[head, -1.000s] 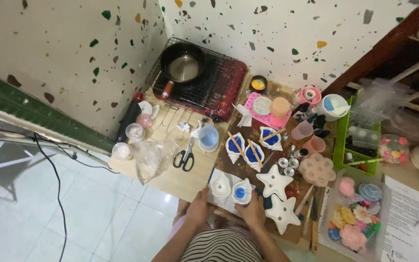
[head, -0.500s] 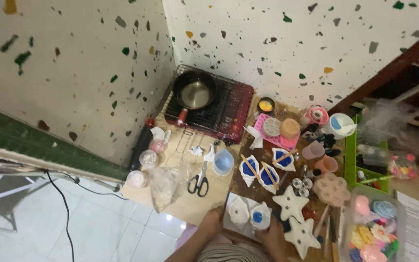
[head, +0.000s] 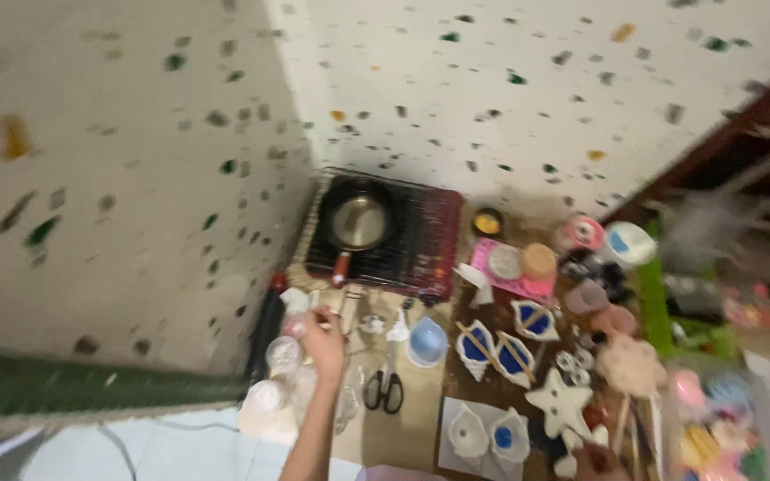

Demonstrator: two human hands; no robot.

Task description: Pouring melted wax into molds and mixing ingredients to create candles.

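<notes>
We take the black-handled scissors (head: 384, 385) lying on the counter (head: 407, 426) as our landmark. Our left hand (head: 323, 343) is stretched out to the left of them and a little farther from us, among a cluster of small clear containers (head: 282, 354) near the counter's left edge; its fingers look curled loosely around something small, but the blur keeps us from telling what, or whether anything is truly held. Our right hand (head: 597, 461) shows only at the bottom edge, far right of the scissors, and we cannot tell whether it is open or closed. Judging from how things lie, much of the work seems done: two shell moulds (head: 496, 349) right of the scissors already carry dark blue fill with sticks laid across them, and two more shell moulds (head: 490, 434) on a pale sheet, nearer us and to the right, have one blue centre and one still white. A white star mould (head: 561, 405) farther right looks unfilled. Beyond the scissors, a small pan (head: 358, 223) sits on a dark red portable stove (head: 421, 245) against the speckled wall. A pale blue cup (head: 427, 343) stands just right of the scissors.
</notes>
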